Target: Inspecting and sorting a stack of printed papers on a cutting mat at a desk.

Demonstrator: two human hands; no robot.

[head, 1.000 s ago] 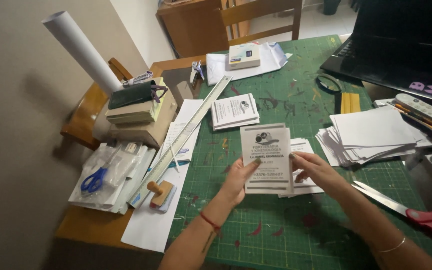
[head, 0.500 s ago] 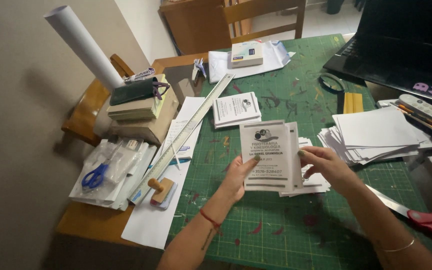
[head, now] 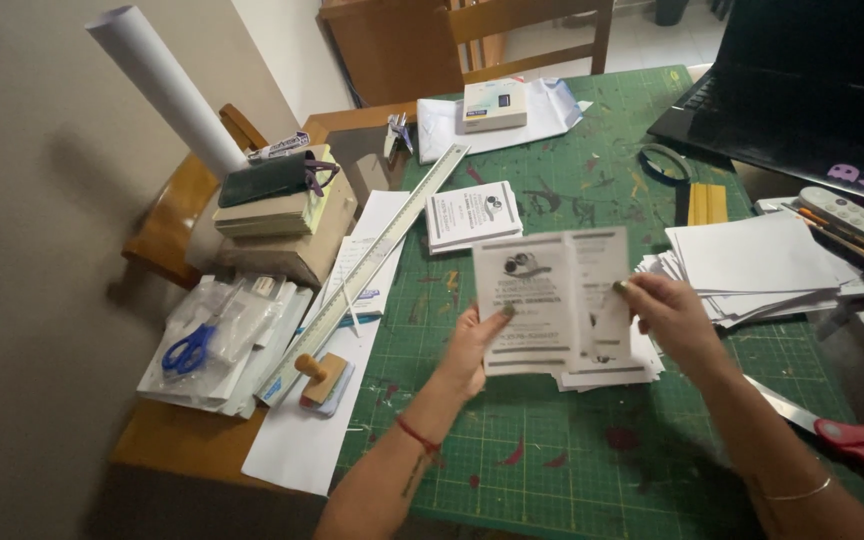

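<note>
My left hand grips the lower left edge of a printed paper leaflet held up over the green cutting mat. With thumb and fingers, my right hand pinches a second leaflet that sits just behind and to the right of the first one. Both sheets are lifted off a small pile of leaflets lying on the mat below. Another neat stack of the same leaflets rests further back on the mat.
A long metal ruler lies diagonally at the mat's left edge. A stack of white paper sits right, red-handled scissors at the lower right. A wooden stamp, blue scissors in plastic, boxes, a paper roll and a laptop surround the mat.
The two hands have lifted the leaflets higher and drawn them apart, so the rear sheet now shows further to the right of the front one.
</note>
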